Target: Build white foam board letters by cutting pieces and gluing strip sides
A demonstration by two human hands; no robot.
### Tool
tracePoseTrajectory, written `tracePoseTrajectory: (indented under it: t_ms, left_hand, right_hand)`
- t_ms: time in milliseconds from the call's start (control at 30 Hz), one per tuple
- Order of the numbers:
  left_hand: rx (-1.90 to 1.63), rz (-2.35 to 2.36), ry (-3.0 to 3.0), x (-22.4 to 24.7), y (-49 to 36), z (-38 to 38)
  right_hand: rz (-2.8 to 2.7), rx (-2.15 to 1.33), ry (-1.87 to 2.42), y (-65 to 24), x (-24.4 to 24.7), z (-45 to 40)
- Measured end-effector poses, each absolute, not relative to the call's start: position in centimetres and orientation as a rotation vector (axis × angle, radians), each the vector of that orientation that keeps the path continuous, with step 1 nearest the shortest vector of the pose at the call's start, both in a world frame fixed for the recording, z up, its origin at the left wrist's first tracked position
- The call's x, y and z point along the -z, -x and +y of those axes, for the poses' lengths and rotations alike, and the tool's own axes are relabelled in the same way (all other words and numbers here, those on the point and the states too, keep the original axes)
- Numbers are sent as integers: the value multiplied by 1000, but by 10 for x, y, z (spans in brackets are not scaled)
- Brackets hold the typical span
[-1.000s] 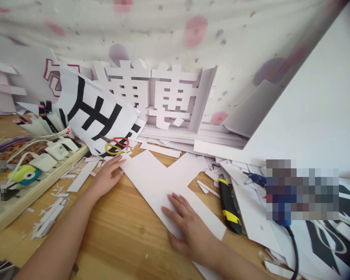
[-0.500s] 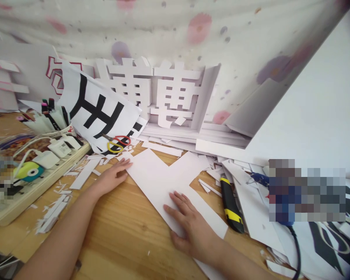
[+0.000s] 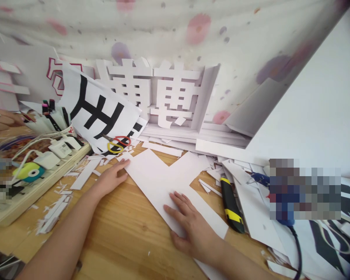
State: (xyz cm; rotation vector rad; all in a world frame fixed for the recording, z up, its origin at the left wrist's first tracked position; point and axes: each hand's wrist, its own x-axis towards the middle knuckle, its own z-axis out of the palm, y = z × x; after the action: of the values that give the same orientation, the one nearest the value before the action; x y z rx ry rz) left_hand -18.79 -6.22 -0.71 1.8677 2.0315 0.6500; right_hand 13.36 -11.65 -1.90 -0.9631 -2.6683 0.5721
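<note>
A white X-shaped or cross-shaped piece of foam board lies flat on the wooden table. My left hand rests at its upper left edge, the fingertips touching that edge and the fingers stretched out. Spread over the lower middle of the board is my right hand, palm down, with its thumb by the near edge. Part of the board is covered by this hand and forearm. To the right of the board lies a black and yellow utility knife.
Scissors lie beyond my left hand. A power strip with plugs, marker pens and another person's hand are at left. Cut white characters stand at the back. White scraps surround the board. A blue corded tool, partly blurred, is right.
Another person's hand has come into view at the far left, beside the markers. My left hand has shifted very slightly leftward; my right hand and the board stay in place.
</note>
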Motion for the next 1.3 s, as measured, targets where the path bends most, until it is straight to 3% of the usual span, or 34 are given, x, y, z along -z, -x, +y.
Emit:
tracePoseTrajectory:
  t_ms: [667, 1133, 1300]
  left_hand:
    - [-635, 2049, -1764, 9, 190, -63]
    - [-51, 2236, -2100, 6, 139, -66]
    - [-3, 2279, -2083, 11, 134, -64]
  right_hand:
    - [-2732, -625, 995, -132, 14, -118]
    - [-2696, -603, 951, -133, 16, -116]
    - [-2680, -576, 931, -133, 16, -115]
